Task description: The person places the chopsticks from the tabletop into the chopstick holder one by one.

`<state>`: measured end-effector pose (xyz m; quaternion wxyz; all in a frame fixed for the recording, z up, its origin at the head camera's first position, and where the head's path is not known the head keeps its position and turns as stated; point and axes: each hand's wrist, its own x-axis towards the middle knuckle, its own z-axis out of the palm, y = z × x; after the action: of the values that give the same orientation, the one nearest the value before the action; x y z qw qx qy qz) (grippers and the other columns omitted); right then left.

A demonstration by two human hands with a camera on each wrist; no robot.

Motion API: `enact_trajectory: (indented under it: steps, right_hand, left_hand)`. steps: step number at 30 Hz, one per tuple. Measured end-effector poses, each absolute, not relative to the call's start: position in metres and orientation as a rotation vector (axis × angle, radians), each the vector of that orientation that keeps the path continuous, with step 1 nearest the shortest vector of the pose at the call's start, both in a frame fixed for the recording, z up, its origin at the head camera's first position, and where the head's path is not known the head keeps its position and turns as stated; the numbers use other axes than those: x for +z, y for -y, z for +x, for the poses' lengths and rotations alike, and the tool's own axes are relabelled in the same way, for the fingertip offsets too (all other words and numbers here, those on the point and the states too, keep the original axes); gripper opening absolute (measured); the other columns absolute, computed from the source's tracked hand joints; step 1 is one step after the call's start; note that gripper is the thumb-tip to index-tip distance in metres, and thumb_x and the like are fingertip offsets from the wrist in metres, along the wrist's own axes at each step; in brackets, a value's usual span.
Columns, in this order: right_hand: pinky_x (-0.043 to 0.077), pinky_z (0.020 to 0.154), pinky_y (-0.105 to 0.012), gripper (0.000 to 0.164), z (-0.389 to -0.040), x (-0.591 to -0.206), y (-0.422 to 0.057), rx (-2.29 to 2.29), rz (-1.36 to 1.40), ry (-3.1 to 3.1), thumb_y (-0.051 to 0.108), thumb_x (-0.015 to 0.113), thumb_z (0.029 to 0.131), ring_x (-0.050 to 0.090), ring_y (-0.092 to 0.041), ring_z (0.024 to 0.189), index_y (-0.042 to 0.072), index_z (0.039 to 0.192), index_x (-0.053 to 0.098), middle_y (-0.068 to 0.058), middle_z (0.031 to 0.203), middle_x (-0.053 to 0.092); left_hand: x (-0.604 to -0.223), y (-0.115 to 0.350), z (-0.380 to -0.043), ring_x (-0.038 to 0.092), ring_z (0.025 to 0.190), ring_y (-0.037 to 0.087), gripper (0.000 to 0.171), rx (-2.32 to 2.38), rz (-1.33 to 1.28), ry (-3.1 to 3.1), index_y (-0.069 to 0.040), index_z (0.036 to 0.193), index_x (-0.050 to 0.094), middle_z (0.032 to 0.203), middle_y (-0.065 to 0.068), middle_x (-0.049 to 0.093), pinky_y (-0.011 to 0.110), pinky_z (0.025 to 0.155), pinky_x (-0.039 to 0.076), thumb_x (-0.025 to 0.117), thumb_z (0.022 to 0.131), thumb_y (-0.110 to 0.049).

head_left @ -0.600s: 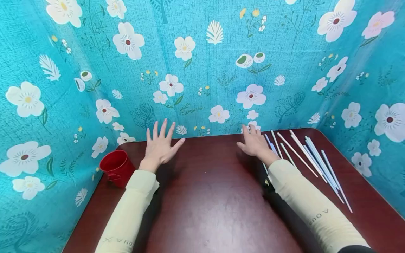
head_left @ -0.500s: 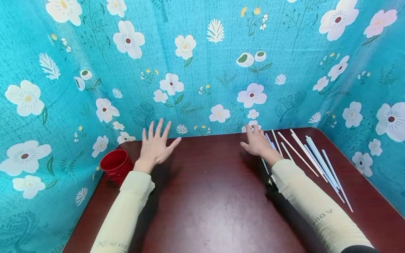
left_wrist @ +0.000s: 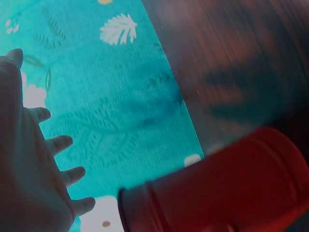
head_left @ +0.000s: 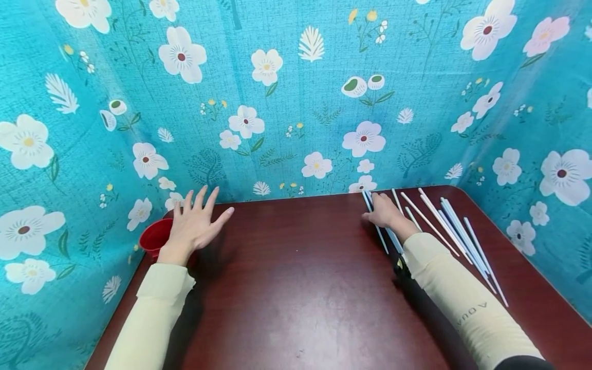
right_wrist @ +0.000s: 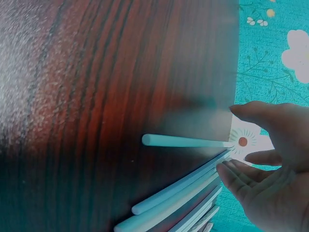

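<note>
Nearest are two pale sleeves [head_left: 152, 308], soft and a bit wrinkled, over the dark red-brown bench [head_left: 296, 288], which is smooth, shiny and streaked like wood. The left hand [head_left: 191, 223] hangs over the left side with its fingers spread wide, so its grip has nothing in it. Close by it, an upright red cup [left_wrist: 212, 188] stands at the bench's left edge; it is round and smooth with raised rings, and the hand hides part of it from the head view. Toward the back, the right hand [head_left: 387, 211] is low over some thin sticks [right_wrist: 188, 142], thumb and fingers apart; its grip is not around any of them, but I can't tell if the fingertips touch one. A loose fan of sticks [head_left: 464, 236] lies to its right: straight, smooth rods with round ends, some light blue, some whitish. The work looks to be just starting: the sticks lie on the bench, none pokes out of the part of the cup that shows, and no stick looks lifted yet. Behind it all hangs a bright blue cloth [head_left: 287, 118] with a woven look, printed with white flowers.
</note>
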<state>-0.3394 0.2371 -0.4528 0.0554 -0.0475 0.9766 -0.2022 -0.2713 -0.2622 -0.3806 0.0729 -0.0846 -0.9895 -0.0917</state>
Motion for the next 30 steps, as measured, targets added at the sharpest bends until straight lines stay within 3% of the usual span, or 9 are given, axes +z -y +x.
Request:
enact_trajectory:
  steps: [5,12,18,23,30]
  right_hand:
    - [0.047,0.101,-0.057,0.069,-0.345,-0.458,-0.239,-0.576,-0.17,-2.977,0.018,0.07,0.096,0.05,-0.049,0.123,-0.021,0.142,0.037,-0.042,0.135,0.046]
    - [0.051,0.092,-0.054,0.049,-0.349,-0.461,-0.24,-0.548,-0.188,-2.994,0.013,0.071,0.094,0.058,-0.044,0.111,-0.017,0.129,0.051,-0.036,0.12,0.057]
    - [0.052,0.084,-0.051,0.025,-0.352,-0.464,-0.245,-0.492,-0.194,-3.018,0.006,0.07,0.093,0.06,-0.04,0.099,-0.011,0.108,0.06,-0.028,0.102,0.062]
    - [0.053,0.076,-0.046,0.015,-0.355,-0.464,-0.245,-0.501,-0.198,-3.029,0.002,0.069,0.091,0.062,-0.034,0.087,-0.008,0.1,0.061,-0.024,0.091,0.064]
    - [0.053,0.071,-0.044,0.011,-0.357,-0.459,-0.242,-0.502,-0.165,-3.013,-0.001,0.065,0.088,0.061,-0.032,0.079,-0.007,0.097,0.061,-0.022,0.087,0.063]
  left_hand:
    - [-0.378,0.29,-0.259,0.014,0.147,0.054,0.089,-0.355,-0.197,2.943,-0.017,0.165,0.016,0.165,0.025,0.02,0.078,0.113,0.007,0.043,0.098,-0.069]
    - [-0.382,0.328,-0.246,0.019,0.144,0.055,0.092,-0.422,-0.104,2.884,-0.011,0.163,0.017,0.161,0.028,0.024,0.078,0.113,0.007,0.047,0.097,-0.068]
    - [-0.396,0.348,-0.24,0.017,0.147,0.054,0.098,-0.682,0.026,2.803,-0.011,0.164,0.01,0.164,0.029,0.019,0.082,0.105,0.023,0.059,0.095,-0.062]
    - [-0.406,0.362,-0.235,0.019,0.147,0.054,0.11,-1.026,0.15,2.707,-0.014,0.165,0.0,0.167,0.025,0.013,0.077,0.095,0.042,0.073,0.091,-0.05]
    - [-0.414,0.372,-0.229,0.024,0.145,0.052,0.117,-1.181,0.202,2.636,-0.018,0.164,-0.001,0.167,0.022,0.016,0.072,0.094,0.048,0.083,0.086,-0.038]
